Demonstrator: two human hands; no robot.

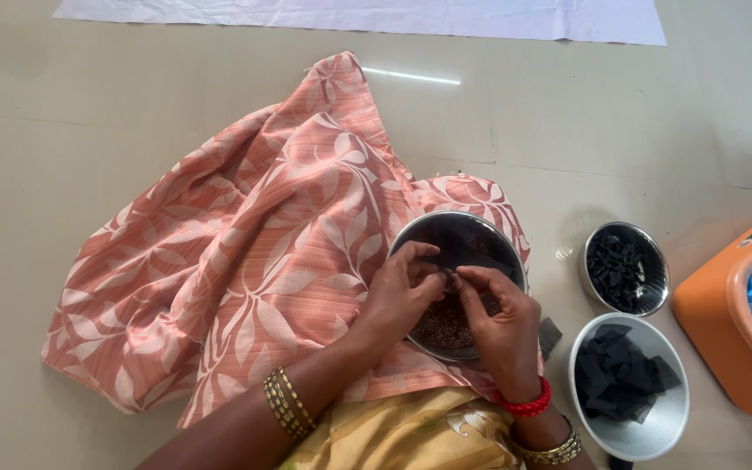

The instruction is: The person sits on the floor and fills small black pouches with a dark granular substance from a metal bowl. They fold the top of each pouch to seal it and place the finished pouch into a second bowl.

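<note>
We pinch something tiny and dark between the fingertips of our left hand point(400, 292) and right hand point(500, 315), too small to identify, over a steel bowl point(489, 239) of brownish grains resting on peach leaf-print cloth point(245, 261). Beside it, on the floor, two steel bowls point(625, 268) point(646, 431) hold black pieces, near an orange case point(728, 322).

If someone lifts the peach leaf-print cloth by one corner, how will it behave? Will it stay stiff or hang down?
The cloth would probably hang limp: it already lies in soft folds on the floor. It looks thin, so likely light for its area. Lifting it may tip the steel bowl that rests on it beneath both hands, left and right, spilling the small dark bits inside.
</note>
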